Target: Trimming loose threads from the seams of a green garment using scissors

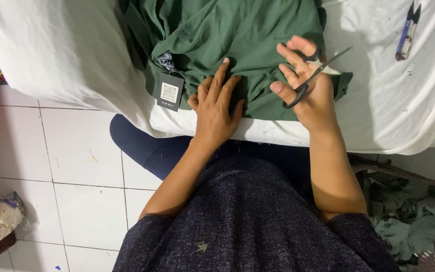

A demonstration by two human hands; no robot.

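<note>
The bench (51, 55) is covered with a white cloth, and a green garment (237, 35) lies bunched at its near edge. The left hand (216, 108) lies flat on the garment with fingers spread, gripping nothing. The right hand (308, 85) holds black scissors (314, 75), blades nearly closed, over the fabric at the garment's right side. Green scraps (409, 226) lie on the floor, so some trimming seems done. A dark tag (170, 91) hangs at the hem. Small thread snips (408, 34) rest far right, untouched.
</note>
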